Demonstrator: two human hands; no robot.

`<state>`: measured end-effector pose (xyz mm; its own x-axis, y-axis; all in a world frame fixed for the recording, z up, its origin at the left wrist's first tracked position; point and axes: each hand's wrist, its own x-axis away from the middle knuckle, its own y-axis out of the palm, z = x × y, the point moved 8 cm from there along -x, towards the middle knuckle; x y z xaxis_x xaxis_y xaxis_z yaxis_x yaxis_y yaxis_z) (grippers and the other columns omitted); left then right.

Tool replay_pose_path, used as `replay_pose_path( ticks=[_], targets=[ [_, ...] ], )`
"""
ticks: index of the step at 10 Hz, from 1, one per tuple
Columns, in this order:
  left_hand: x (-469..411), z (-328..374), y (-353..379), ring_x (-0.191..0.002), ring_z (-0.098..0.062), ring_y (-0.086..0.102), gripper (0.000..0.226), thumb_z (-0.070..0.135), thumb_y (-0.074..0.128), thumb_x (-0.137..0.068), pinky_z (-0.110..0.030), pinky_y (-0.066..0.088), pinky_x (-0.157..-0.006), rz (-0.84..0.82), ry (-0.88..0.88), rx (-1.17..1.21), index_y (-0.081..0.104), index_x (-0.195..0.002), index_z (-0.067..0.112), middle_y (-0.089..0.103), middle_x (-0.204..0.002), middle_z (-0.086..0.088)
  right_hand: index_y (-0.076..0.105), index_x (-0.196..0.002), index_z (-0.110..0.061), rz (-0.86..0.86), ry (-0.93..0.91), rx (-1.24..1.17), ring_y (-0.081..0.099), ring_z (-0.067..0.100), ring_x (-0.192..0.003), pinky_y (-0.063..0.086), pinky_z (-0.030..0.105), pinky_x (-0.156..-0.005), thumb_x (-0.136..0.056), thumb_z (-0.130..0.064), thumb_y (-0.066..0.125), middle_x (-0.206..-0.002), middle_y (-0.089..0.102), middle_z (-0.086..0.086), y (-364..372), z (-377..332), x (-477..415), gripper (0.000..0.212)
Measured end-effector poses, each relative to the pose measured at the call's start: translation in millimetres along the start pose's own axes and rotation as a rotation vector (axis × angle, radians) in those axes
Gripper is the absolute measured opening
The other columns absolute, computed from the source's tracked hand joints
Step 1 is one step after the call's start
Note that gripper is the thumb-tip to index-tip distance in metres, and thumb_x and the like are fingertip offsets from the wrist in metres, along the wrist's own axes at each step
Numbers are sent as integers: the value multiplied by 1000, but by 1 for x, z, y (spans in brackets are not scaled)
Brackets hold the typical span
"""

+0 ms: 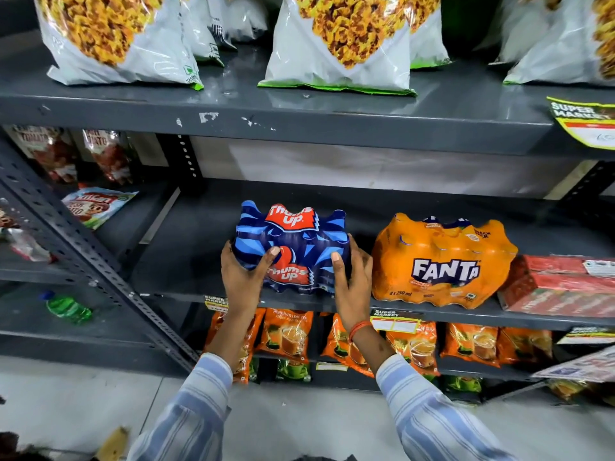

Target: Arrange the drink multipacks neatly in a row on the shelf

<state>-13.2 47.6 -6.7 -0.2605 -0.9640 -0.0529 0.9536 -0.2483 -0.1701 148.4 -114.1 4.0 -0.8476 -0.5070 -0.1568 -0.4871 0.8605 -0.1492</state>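
Middle shelf (186, 261): Thums Up pack (293, 251) left, Fanta pack (442, 261) beside it, cartons (559, 287) touching Fanta's right.
Upper shelf (299, 118): snack bags (339, 44).
Lower shelf: tea pouches (288, 334).

Bare shelf (186, 261) lies open left of the Thums Up pack (293, 251); rightward, the Fanta pack (439, 261) and red cartons (559, 287) block the way.
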Motion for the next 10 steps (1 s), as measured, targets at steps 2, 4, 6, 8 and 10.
replay_pose_path(
  ticks=[2, 4, 6, 8, 10],
  targets=[
    [-2, -3, 2, -114, -21, 57, 75, 37, 77, -70, -38, 54, -89, -3, -6, 19, 38, -131, 17, 53, -132, -10, 40, -140, -18, 11, 8, 21, 44, 10, -120, 43, -8, -67, -95, -21, 48, -136, 37, 11, -1, 2, -1, 46],
    [-1, -2, 4, -114, -22, 58, 76, 40, 76, -69, -39, 55, -89, -5, -3, 24, 38, -130, 19, 53, -132, -10, 38, -141, -19, 23, 13, 19, 44, 10, -120, 44, -7, -66, -95, -23, 47, -138, 36, 11, 0, 4, -1, 47],
    [-2, -6, 4, -118, -25, 56, 79, 43, 76, -69, -45, 54, -91, -6, -11, 1, 35, -133, 19, 51, -134, -11, 38, -141, -19, 31, 24, 16, 44, 9, -119, 45, -6, -65, -95, -24, 48, -137, 37, 11, 0, 5, 0, 47],
    [4, 1, 4, -124, -30, 51, 107, 73, 66, -56, -53, 49, -97, -43, -64, -86, 25, -139, 19, 46, -140, -13, 32, -144, -20, -28, 25, 87, 44, 18, -128, 53, 20, -86, -95, -30, 46, -142, 34, 10, 0, -3, 0, 51],
    [59, 23, 29, -142, -42, 19, 85, 45, 58, -85, -53, 22, -115, -145, -171, -458, 14, -145, 2, 15, -154, -26, 35, -140, -11, -142, -35, 405, 41, 29, -129, 42, 41, -106, -96, -27, 44, -140, 38, 17, -22, -25, -5, 48]
  ],
)
